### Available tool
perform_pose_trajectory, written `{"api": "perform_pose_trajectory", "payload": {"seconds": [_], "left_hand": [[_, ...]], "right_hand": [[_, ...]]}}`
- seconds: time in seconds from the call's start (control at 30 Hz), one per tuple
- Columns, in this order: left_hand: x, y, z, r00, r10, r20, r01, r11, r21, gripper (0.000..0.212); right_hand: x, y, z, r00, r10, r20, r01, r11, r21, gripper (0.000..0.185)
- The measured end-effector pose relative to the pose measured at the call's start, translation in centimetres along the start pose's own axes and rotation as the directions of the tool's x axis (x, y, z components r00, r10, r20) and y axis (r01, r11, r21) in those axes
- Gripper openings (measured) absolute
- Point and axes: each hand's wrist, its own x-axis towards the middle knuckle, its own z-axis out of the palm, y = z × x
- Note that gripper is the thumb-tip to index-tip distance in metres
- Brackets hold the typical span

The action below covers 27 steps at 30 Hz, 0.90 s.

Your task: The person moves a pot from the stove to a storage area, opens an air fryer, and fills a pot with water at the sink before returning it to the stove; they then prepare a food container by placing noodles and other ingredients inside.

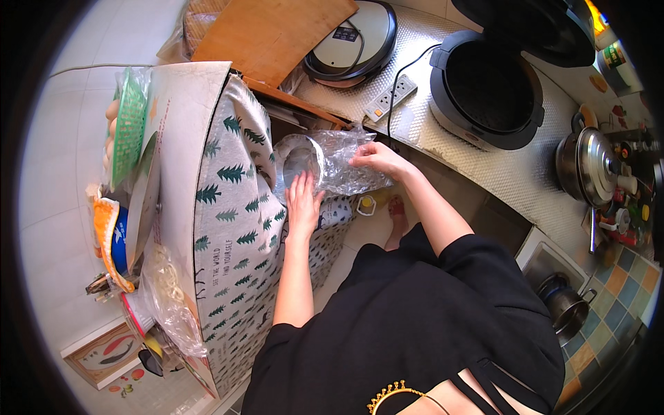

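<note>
A round, pale metallic pan or dish (pixel 298 155) lies partly inside a clear plastic bag (pixel 337 150), beside the tree-print cloth hanging from the table. My left hand (pixel 303 204) rests on the round piece's near side, fingers spread. With thumb and fingers pinched together, my right hand (pixel 376 160) holds the clear bag at its right part. Whether the round piece is one item or several stacked cannot be told.
The patterned cloth (pixel 244 207) drapes the table at left. A wooden board (pixel 275 36) leans behind the bag. The foil-covered counter at right holds a power strip (pixel 390 98), an open black cooker (pixel 482 93) and a lidded steel pot (pixel 589 166).
</note>
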Motion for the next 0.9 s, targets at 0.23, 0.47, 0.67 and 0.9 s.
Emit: {"api": "perform_pose_trajectory", "payload": {"seconds": [0.23, 0.47, 0.67, 0.9], "left_hand": [[0.3, 0.5, -0.2, 1.000, -0.018, 0.005, 0.019, 0.989, -0.145, 0.048], [0.2, 0.6, -0.2, 1.000, -0.015, 0.026, 0.018, 0.992, -0.126, 0.042], [-0.3, 1.1, 0.6, 0.999, -0.037, -0.005, 0.036, 0.998, -0.057, 0.039], [-0.5, 1.8, 2.0, 0.997, -0.028, -0.077, 0.031, 0.999, 0.040, 0.042]], "right_hand": [[-1.3, -1.6, 1.0, 0.852, -0.393, 0.345, -0.135, 0.473, 0.871, 0.028], [0.9, -0.3, 5.2, 0.986, -0.165, -0.025, 0.166, 0.957, 0.239, 0.021], [1.6, 0.7, 7.1, 0.588, -0.755, -0.291, 0.534, 0.633, -0.560, 0.023], [1.5, 1.3, 8.0, 0.545, -0.783, -0.300, 0.283, 0.509, -0.813, 0.026]]}}
